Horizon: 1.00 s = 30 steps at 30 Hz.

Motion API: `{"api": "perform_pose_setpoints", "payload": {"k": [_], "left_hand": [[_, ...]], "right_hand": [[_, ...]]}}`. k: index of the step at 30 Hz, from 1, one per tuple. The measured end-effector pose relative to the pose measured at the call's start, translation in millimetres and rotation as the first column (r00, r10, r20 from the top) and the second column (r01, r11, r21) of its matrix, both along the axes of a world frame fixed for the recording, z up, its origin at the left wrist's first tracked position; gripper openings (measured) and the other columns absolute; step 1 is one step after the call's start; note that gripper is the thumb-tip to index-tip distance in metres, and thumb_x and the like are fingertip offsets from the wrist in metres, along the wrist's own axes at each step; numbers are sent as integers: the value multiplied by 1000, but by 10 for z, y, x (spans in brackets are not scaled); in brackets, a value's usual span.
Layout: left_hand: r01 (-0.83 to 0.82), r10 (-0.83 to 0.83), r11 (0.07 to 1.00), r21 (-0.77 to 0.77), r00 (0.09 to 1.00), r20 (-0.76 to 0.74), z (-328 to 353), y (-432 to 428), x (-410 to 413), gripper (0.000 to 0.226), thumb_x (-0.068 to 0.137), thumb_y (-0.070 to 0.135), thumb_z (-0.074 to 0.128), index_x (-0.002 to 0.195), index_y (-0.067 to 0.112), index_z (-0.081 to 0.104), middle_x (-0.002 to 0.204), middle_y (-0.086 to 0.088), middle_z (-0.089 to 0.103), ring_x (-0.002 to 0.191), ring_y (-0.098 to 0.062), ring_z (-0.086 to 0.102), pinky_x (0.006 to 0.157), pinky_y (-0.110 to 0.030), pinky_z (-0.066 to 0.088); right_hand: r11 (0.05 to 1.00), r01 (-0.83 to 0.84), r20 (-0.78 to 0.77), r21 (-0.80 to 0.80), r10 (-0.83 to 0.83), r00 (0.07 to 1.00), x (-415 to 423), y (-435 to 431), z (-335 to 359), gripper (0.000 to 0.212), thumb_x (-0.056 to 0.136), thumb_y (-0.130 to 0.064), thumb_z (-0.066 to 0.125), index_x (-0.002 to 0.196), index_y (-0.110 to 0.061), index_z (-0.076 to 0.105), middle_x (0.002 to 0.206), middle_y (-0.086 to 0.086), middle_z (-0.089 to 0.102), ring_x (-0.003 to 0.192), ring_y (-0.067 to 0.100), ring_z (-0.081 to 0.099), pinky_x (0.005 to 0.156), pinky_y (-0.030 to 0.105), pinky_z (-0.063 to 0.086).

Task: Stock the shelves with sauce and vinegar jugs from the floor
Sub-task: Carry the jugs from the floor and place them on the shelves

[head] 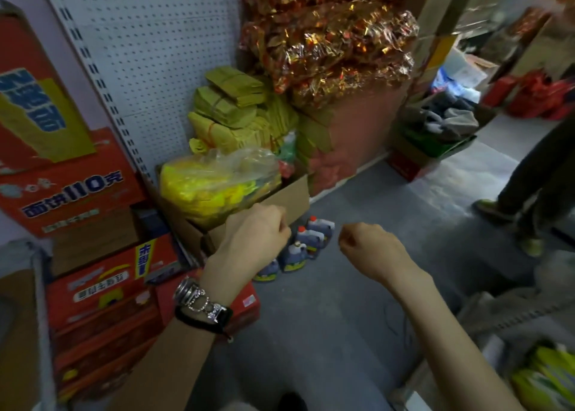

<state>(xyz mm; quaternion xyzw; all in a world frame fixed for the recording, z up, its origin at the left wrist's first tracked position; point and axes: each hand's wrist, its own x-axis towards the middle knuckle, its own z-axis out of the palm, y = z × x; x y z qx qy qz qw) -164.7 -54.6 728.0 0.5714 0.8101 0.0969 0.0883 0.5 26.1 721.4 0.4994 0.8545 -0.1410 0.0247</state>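
Several dark jugs [308,244] with orange caps stand in a row on the grey floor [342,301], beside a cardboard box. My left hand [256,233] hovers above the near end of that row, fingers curled under, holding nothing that I can see; it hides part of the nearest jug [267,270]. My right hand [368,248] hangs to the right of the jugs, also loosely curled and empty. Both hands are well above the floor. A watch and bracelets sit on my left wrist.
An open cardboard box [280,196] with a bag of yellow goods stands behind the jugs. Red cartons [102,289] are stacked at the left. A person's legs [535,192] stand at the right. A shelf edge with yellow packets [547,376] is at the lower right.
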Motion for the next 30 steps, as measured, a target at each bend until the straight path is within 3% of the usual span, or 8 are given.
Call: {"api": "perform_pose_setpoints", "payload": {"k": [5, 9, 19, 22, 27, 30], "left_hand": [[11, -11, 1000, -4, 999, -38, -51, 378, 236, 19, 94, 28, 43, 94, 19, 60, 89, -3, 63, 80, -20, 55, 60, -28, 35], [37, -38, 999, -37, 999, -29, -96, 734, 207, 20, 95, 26, 42, 93, 16, 59, 84, -5, 62, 75, -20, 54, 51, -28, 30], [92, -90, 994, -58, 995, 33, -228, 2092, -200, 18, 95, 23, 44, 91, 15, 59, 85, -4, 63, 82, -22, 59, 65, -30, 44], [103, -98, 994, -44, 990, 104, -259, 2554, -366, 14, 94, 22, 48, 89, 13, 58, 78, -5, 61, 79, -25, 60, 72, -38, 51], [164, -151, 984, -74, 975, 161, -368, 3253, -516, 14, 94, 18, 48, 85, 10, 56, 83, -11, 61, 82, -31, 59, 74, -43, 51], [180, -173, 982, -66, 980, 100, -477, 3547, -567, 14, 94, 22, 48, 88, 14, 58, 86, -8, 63, 86, -29, 60, 69, -35, 46]], "right_hand": [[998, 34, 55, -59, -30, 998, 281, 352, -129, 24, 94, -23, 40, 104, -13, 59, 112, 13, 62, 102, 34, 56, 78, 32, 39], [995, 53, 95, -79, -45, 994, 340, 643, -246, 26, 95, -24, 39, 109, -15, 59, 113, 12, 62, 104, 34, 57, 82, 33, 42], [994, 58, 141, -92, -44, 989, -105, 1906, -354, 27, 95, -26, 42, 114, -18, 58, 118, 10, 61, 109, 31, 56, 86, 32, 41], [996, 51, 146, -70, -40, 989, -279, 2334, -340, 23, 94, -22, 43, 110, -18, 59, 116, 10, 61, 106, 32, 57, 83, 31, 41], [995, 73, 125, -65, -64, 990, -494, 2958, -372, 21, 92, -19, 43, 104, -18, 60, 111, 10, 61, 103, 33, 57, 76, 29, 36], [991, 72, 148, -109, -55, 987, -538, 3227, -462, 20, 92, -19, 43, 104, -17, 60, 112, 10, 61, 103, 33, 57, 78, 30, 37]]}}
